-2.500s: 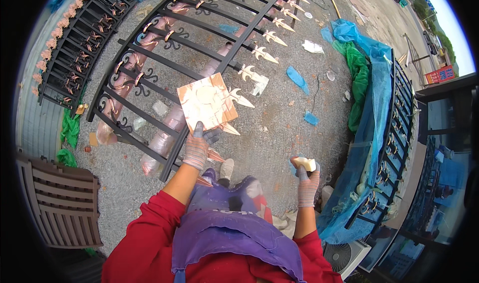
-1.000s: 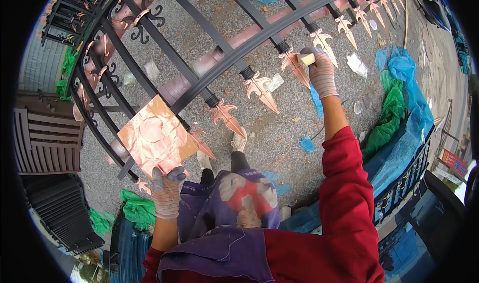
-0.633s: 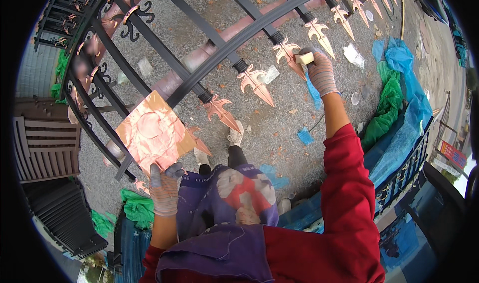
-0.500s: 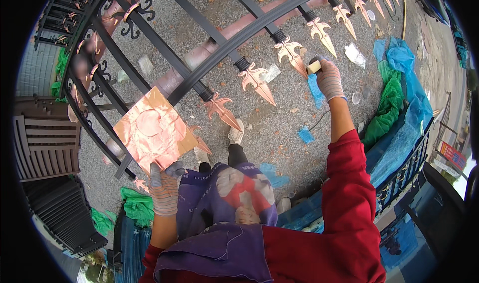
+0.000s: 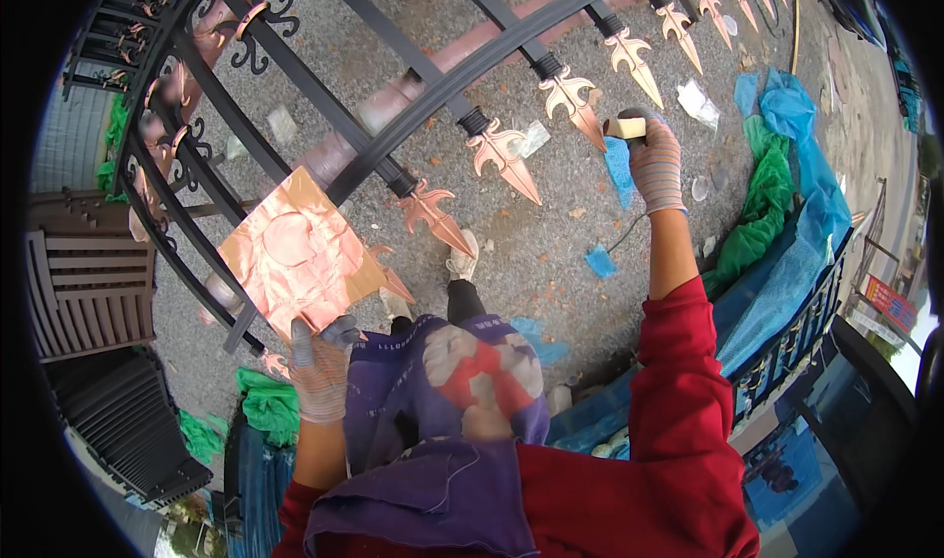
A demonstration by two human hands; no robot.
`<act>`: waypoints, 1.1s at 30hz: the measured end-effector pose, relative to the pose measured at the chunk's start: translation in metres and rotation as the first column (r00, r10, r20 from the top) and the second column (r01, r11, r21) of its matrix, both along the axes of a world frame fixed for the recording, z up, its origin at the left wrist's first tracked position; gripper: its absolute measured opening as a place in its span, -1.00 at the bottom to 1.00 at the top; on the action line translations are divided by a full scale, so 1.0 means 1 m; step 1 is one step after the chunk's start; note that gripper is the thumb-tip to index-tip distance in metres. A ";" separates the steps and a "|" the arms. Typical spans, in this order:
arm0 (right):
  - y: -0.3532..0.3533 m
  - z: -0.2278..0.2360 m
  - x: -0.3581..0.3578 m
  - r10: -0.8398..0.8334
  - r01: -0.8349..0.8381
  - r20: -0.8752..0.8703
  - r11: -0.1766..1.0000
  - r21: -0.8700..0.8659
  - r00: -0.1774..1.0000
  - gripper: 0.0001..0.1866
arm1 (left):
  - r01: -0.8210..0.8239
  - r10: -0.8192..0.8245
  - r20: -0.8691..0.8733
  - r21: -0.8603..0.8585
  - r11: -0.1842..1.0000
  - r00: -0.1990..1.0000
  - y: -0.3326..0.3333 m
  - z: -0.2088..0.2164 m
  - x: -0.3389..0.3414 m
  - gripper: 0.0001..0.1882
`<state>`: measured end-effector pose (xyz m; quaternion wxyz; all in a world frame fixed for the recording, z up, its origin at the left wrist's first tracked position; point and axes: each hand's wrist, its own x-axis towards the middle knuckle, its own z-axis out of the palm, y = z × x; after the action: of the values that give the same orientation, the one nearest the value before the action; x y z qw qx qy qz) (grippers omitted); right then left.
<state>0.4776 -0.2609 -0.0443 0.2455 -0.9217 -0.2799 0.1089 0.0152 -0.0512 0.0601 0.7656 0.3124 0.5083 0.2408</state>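
Observation:
My left hand point(image 5: 320, 366), in a striped glove with grey fingertips, is closed on the near edge of a square board point(image 5: 305, 248) smeared with shiny copper paint. Out to the right, my gloved right hand point(image 5: 655, 160) pinches a small pale sponge block point(image 5: 624, 127) with a dark face on its left. The sponge is close to the tip of a copper-coloured spearhead finial point(image 5: 574, 104); whether they touch I cannot tell. Further spearheads, among them one point(image 5: 503, 157) nearer the middle, point toward me from the black metal fence panel point(image 5: 447, 94).
A pinkish support bar point(image 5: 393, 106) runs beneath the panel over gravel ground point(image 5: 531, 253). Blue netting point(image 5: 792, 116) and green netting point(image 5: 762, 204) lie at the right. Green netting point(image 5: 267, 406) also lies at lower left, near brown slatted panels point(image 5: 88, 293). White scraps point(image 5: 698, 104) litter the gravel.
My right hand has turned slightly, and the sponge now lies flatter with more of its pale side showing. My left hand and the paint board have shifted slightly left.

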 end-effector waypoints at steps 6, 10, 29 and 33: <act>0.014 -0.013 0.000 0.064 -0.052 0.057 0.980 -0.191 0.996 -0.75 | 0.007 -0.005 -0.062 0.021 1.000 0.998 -0.005 0.001 0.018 -0.45; -0.022 -0.006 -0.008 -0.097 0.082 -0.053 0.970 -0.230 0.994 -0.72 | -0.021 0.022 -0.085 0.009 1.000 0.996 -0.005 -0.005 0.006 -0.44; -0.006 -0.023 0.103 -0.281 0.238 0.204 0.948 0.212 0.938 -0.75 | 0.145 -0.145 -0.011 -0.016 0.989 0.989 -0.013 -0.010 0.046 -0.41; 0.005 -0.011 0.116 -0.106 0.157 0.170 0.933 -0.325 0.980 -0.71 | 0.034 -0.032 -0.054 0.038 0.999 0.998 -0.015 -0.018 0.034 -0.42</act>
<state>0.5938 -0.2562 -0.0556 0.0697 -0.9723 -0.2123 0.0690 0.0489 -0.0662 0.0418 0.7494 0.3419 0.5185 0.2293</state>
